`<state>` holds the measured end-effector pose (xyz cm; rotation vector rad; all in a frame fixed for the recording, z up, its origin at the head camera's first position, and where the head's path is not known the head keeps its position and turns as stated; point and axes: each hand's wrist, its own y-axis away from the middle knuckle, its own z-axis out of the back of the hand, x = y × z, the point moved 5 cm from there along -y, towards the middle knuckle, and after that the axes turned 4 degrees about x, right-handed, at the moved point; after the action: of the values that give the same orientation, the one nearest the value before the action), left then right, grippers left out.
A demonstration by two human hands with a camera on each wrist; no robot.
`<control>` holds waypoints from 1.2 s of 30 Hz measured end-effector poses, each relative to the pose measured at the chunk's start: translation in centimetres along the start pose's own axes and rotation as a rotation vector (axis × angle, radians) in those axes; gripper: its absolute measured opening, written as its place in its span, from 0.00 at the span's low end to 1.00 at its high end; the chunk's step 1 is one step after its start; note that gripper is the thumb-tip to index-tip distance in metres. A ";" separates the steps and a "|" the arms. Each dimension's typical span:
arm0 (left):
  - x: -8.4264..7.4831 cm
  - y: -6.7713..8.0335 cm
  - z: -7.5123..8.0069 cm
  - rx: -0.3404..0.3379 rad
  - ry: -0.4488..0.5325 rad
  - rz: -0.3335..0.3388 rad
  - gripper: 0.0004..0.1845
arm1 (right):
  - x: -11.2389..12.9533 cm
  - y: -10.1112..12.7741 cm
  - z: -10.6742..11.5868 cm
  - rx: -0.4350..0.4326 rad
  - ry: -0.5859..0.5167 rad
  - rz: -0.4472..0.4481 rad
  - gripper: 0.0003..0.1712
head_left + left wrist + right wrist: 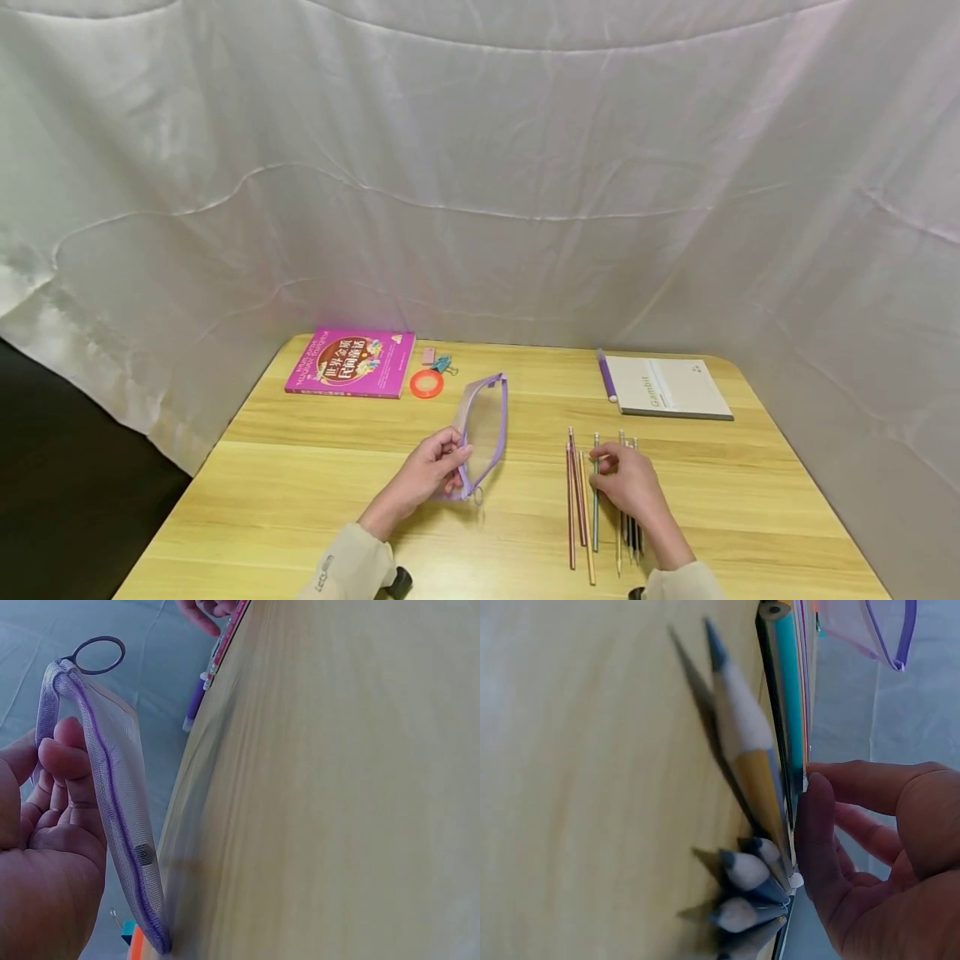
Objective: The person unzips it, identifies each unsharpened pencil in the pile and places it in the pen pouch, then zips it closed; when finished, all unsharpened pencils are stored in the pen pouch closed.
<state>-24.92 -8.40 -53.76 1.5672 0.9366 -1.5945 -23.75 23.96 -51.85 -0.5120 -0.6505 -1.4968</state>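
The teal pencil (596, 517) lies on the worktop (315, 500) in a loose row, its far part at the tips of the right hand's (628, 479) thumb and index finger. The two tips sit close together there; I cannot tell whether that grip already clamps the pencil or only brushes it. A pinch so far from the middle could let the near end swing on lifting, knocking the yellow pencil (587, 533) just beside it. The dark pencils (634, 533) lie partly under the hand, so a low wrist could scatter them, and their sharpened tips could mark the skin or sleeve.

To the left, the left hand's (425, 471) grip is clamped on one edge of the purple mesh pouch (127, 780), near its ringed end, and the mouth gapes. Being soft and held from one side only, the mouth may sag inward, so anything brought to it could catch on the zip edge. The dangling ring (97, 673) might also snag a pencil.

Farther back, the orange tape roll (412, 383) and the binder clip (441, 363) could be nudged if the pouch swings that way.
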 end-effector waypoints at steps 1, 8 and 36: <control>0.0 0.0 0.0 -0.001 0.002 0.002 0.15 | 0.0 0.0 0.0 0.002 0.008 -0.003 0.18; 0.0 0.0 0.1 -0.013 0.009 0.025 0.14 | 0.0 -0.3 -0.3 0.035 0.021 0.002 0.21; 0.1 0.4 0.3 -0.017 0.024 0.022 0.14 | 1.6 -1.2 1.9 -0.130 -0.698 0.025 0.25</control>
<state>-24.76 -8.88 -53.85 1.5835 0.9400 -1.5515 -25.15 24.05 -49.51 -1.1621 -1.0792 -1.3299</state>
